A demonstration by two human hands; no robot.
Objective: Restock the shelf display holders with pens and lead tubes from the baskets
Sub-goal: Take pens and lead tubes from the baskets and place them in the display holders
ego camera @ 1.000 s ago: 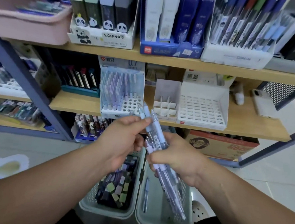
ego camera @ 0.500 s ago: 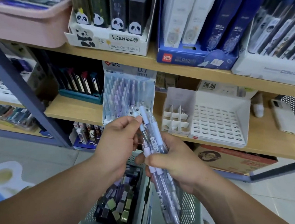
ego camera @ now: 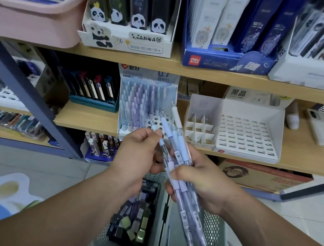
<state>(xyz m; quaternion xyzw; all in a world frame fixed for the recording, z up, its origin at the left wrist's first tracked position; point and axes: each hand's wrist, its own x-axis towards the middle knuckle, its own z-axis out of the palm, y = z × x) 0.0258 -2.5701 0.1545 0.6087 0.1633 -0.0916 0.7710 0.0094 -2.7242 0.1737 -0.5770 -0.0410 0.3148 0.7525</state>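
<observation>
Nearest, low in view: two pale mesh baskets are set side by side on the floor. The left basket [ego camera: 162,205] is seen heaped with dark lead tubes [ego camera: 133,216]. The right basket [ego camera: 213,227] is seen almost bare, with one pen lying inside as far as can be told.

Above the baskets: a bundle of pens [ego camera: 182,157] is grasped in the right grip [ego camera: 207,184], fingers and thumb curled round the barrels, tips aimed up toward the shelf. One pale-blue pen [ego camera: 162,144] is pinched near its tip by the left grip [ego camera: 137,153]. It lies against the bundle, and whether it is already free cannot be told.

Middle shelf [ego camera: 87,118]: the 0.7 mm pen holder [ego camera: 154,123] is found filled in its back rows, while the front rows of holes are bare. Just to its right a white divided holder [ego camera: 198,129] is seen with empty compartments. Beside that, a white slotted tray [ego camera: 249,135] is shown with every slot vacant.

Progress, as a judgement: the pen restock is taken as partly done, and the step in hand is singling out one pen for a front hole. The bundle is yet to be placed. The lead tubes are judged not begun, given the full basket and the two empty white holders.
</observation>
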